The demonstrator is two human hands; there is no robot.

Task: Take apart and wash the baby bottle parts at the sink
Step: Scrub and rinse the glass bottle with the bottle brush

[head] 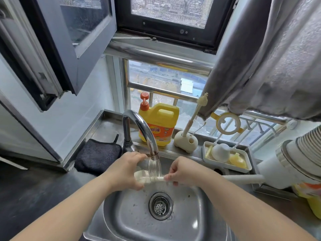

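From the head camera, the tap (pixel 140 131) runs water onto a clear bottle (pixel 147 169) over the sink (pixel 132 221); the left hand (pixel 125 171) wraps round it; the right hand (pixel 184 169) pinches a white brush (pixel 243 179) poking in; at two o'clock, a tray (pixel 225 168) holds other parts, so washing looks partway done.

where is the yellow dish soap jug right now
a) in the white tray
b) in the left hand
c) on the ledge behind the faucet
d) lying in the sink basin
c: the yellow dish soap jug stands upright on the ledge behind the faucet, by the window.
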